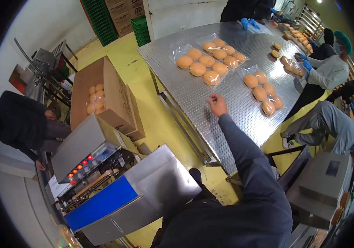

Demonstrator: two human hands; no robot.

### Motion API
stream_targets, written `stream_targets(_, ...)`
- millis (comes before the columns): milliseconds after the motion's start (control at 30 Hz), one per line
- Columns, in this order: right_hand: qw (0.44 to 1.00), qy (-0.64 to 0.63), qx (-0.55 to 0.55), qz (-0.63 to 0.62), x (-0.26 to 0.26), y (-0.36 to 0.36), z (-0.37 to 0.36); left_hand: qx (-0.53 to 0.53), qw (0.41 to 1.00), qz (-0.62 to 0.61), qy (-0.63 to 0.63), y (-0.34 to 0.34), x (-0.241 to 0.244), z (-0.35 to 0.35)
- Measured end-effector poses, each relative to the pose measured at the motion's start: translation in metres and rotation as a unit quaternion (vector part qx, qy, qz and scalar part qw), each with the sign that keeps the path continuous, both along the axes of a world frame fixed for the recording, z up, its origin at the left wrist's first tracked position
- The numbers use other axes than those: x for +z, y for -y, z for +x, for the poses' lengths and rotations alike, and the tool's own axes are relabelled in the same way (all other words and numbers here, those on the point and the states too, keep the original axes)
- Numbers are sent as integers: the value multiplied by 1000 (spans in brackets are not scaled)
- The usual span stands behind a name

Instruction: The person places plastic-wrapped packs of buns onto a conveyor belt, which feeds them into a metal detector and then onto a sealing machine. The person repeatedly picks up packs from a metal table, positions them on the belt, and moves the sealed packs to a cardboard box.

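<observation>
My right hand (218, 105) hovers over or rests near the front part of the dimpled metal table (226, 145); contact is unclear. Its fingers are loosely curled with a gap between thumb and fingers, and no object shows in them. Just beyond it lies a clear plastic bag of round buns (207, 61). A second bag of buns (219, 54) touches or overlaps that one at the back. To the right of my hand is a third bag of buns (260, 93), its buns in paired rows. My left hand is out of view.
At left, a sealing machine (81, 148) with red lights has a blue conveyor belt (102, 201). Behind it, a cardboard box (118, 102) holds bagged buns. A person (25, 124) sits beside the machine. Gloved co-workers (328, 68) handle buns across the table.
</observation>
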State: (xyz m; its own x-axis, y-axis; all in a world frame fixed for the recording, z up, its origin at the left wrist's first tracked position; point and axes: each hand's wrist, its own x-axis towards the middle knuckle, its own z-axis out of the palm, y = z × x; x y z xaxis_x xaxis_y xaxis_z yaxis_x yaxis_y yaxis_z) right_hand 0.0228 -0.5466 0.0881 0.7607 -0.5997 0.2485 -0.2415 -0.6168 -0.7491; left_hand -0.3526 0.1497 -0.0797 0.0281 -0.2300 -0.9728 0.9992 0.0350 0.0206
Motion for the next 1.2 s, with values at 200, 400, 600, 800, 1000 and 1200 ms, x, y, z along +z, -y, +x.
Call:
stream_targets(200,995,-86,35,-43,14,90,103,-32,962,-257,-87,44,50,63)
stream_targets(400,969,-128,62,-200,-7,119,129,-334,903,-126,238,216,149,211)
stream_targets(600,960,-82,116,-242,6,77,52,-86,853,-41,514,365,108,336)
stream_targets(800,970,-103,151,-160,26,20,-89,-10,882,24,471,444,82,356)
stream_targets(1000,996,4,47,80,42,29,-159,4,871,7,492,466,76,327)
stream_targets(1200,978,18,7,208,-43,80,-90,20,866,19,500,515,112,340)
